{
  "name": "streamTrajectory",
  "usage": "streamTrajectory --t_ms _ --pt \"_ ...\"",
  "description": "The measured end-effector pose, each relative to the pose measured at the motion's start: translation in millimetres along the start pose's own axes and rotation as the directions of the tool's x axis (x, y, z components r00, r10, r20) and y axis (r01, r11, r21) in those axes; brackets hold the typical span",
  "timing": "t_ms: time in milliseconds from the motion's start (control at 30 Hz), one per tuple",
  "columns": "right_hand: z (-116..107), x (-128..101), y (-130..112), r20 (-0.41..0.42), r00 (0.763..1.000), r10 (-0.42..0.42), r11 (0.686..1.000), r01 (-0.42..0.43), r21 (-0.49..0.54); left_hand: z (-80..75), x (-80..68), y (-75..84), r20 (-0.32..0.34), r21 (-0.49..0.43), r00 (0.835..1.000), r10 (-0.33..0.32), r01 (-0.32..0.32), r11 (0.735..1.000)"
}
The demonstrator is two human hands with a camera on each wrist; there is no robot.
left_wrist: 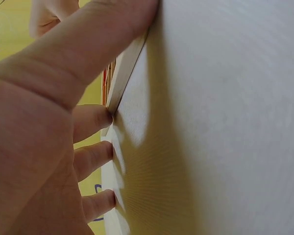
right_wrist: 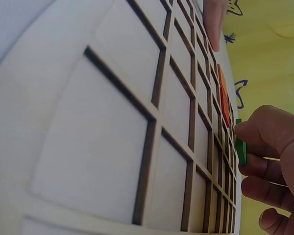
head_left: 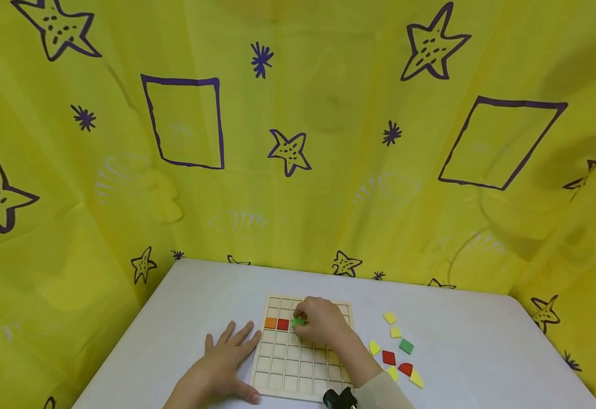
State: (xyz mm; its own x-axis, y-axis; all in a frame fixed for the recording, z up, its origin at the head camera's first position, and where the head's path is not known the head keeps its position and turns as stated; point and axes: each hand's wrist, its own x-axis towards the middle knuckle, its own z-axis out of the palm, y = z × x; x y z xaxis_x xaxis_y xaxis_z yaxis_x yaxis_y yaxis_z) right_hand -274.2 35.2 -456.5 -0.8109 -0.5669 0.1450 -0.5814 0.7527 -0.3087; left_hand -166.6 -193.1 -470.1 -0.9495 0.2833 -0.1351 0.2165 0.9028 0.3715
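While the left hand [head_left: 223,363] lay flat with fingers spread against the wooden grid board's [head_left: 290,372] left edge, steadying it, the right hand [head_left: 320,324] pinched a green tile [head_left: 297,322] over the cell just right of the orange tile [head_left: 270,322] and red tile [head_left: 283,324]. Seating it square looked next; loose pieces [head_left: 397,355] waited farther right.
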Motion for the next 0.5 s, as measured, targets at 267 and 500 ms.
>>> streamTrajectory --t_ms 267,500 --pt "4.6 1.7 -0.1 0.013 0.999 -0.031 1.0 0.031 0.0 -0.8 -1.5 0.5 0.001 -0.018 1.0 -0.007 0.007 1.0" --pt "8.1 1.0 -0.4 0.018 0.999 -0.047 0.998 0.048 -0.03 -1.6 -3.3 1.8 -0.001 -0.016 1.0 0.006 -0.006 1.0"
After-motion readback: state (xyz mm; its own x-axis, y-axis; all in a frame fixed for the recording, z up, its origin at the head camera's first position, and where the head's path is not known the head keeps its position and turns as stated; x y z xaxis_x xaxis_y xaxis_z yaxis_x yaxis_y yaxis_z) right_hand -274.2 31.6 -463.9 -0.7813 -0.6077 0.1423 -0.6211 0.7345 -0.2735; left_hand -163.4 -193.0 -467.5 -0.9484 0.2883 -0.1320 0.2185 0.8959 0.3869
